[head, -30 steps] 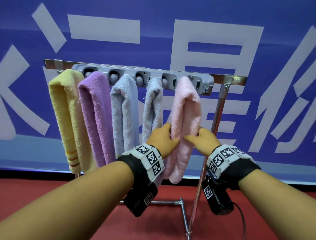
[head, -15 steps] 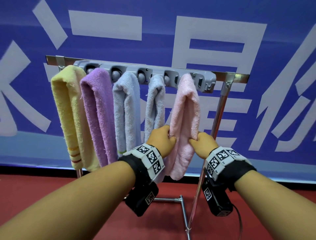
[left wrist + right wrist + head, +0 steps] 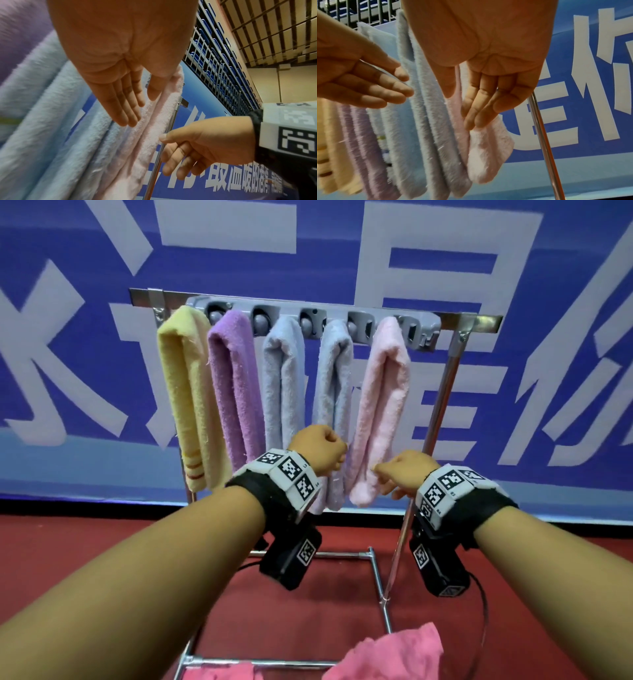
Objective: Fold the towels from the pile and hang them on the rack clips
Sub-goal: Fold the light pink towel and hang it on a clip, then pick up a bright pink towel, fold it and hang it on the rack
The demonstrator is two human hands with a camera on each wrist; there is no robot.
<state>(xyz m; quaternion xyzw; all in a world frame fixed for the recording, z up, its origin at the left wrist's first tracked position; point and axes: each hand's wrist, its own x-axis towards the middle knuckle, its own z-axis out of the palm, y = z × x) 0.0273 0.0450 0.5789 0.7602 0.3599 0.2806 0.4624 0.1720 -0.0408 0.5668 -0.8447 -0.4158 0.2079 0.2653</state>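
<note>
Five folded towels hang from the grey clip bar (image 3: pixel 308 314): yellow (image 3: pixel 185 392), purple (image 3: pixel 233 392), two pale blue (image 3: pixel 282 385) and, at the right end, pale pink (image 3: pixel 383 405). My left hand (image 3: pixel 322 450) hovers at the pink towel's left edge, fingers straight and holding nothing (image 3: pixel 142 106). My right hand (image 3: pixel 400 474) is beside the towel's lower right end. Its fingers (image 3: pixel 471 121) are loosely extended close to the pink towel (image 3: pixel 488 155), gripping nothing. Whether they touch it I cannot tell.
A chrome upright pole (image 3: pixel 435 412) of the rack stands just right of the pink towel, behind my right hand. Bright pink towels (image 3: pixel 387 655) lie over the rack's low front bar (image 3: pixel 274 664). The floor is red, and a blue banner stands behind.
Both hands slid down the pink towel, then let go of it. The towel now hangs free and straighter. My view has pulled back and tilted down.
</note>
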